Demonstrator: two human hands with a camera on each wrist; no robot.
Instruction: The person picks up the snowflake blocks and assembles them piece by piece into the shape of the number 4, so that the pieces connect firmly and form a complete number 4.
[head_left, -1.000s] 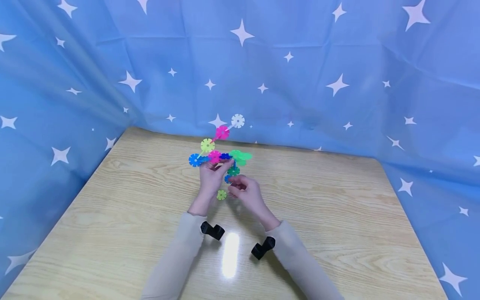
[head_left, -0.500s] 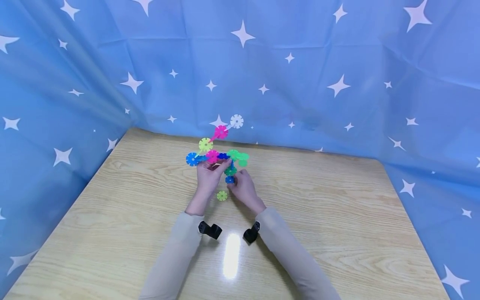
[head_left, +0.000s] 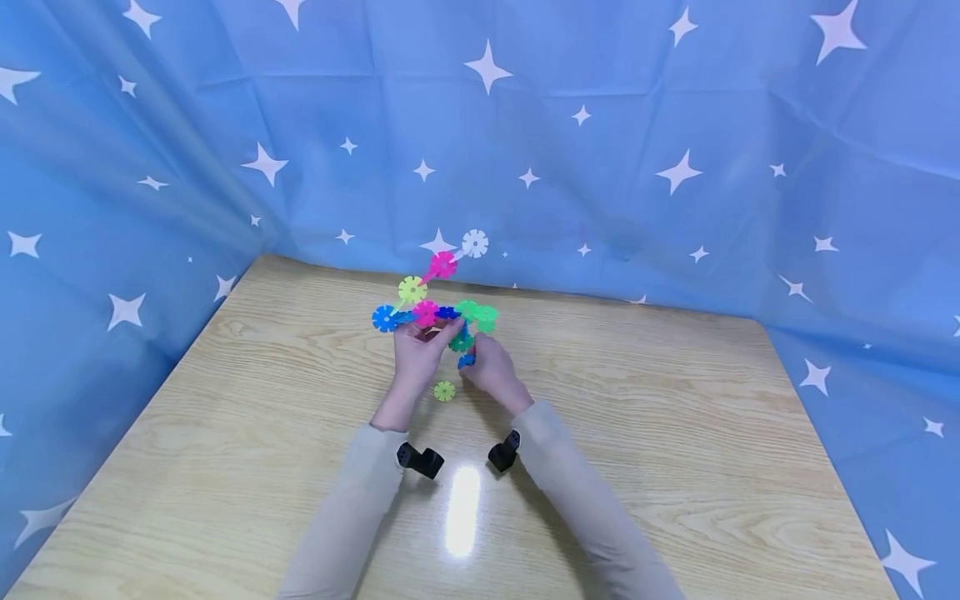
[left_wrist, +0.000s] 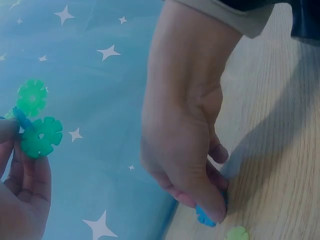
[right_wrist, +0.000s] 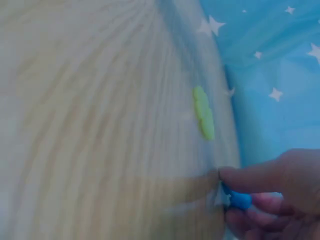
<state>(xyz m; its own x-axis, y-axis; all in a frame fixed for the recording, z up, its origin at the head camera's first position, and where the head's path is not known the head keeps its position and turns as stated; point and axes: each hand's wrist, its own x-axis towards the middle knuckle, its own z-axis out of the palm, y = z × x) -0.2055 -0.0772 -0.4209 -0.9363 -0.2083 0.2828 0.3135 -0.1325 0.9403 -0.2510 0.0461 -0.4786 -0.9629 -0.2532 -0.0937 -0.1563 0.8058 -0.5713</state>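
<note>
My left hand pinches an assembly of joined, notched plastic discs above the table. A dark blue disc, a pink disc and green discs sit close to its fingertips. From the assembly's left end, a yellow-green disc, a pink disc and a white disc slant up to the right. Lower down, my right hand pinches a loose-looking blue disc between thumb and fingers. The right wrist view shows this blue disc partly hidden by the thumb.
A single yellow-green disc lies on the wooden table, just in front of the hands. Behind the table hangs a blue curtain with white stars. Black cameras are strapped at both wrists.
My right hand has come round to the right side of the blue disc and pinched it, and the disc has tilted and shifted slightly right. The left hand has hardly moved.
</note>
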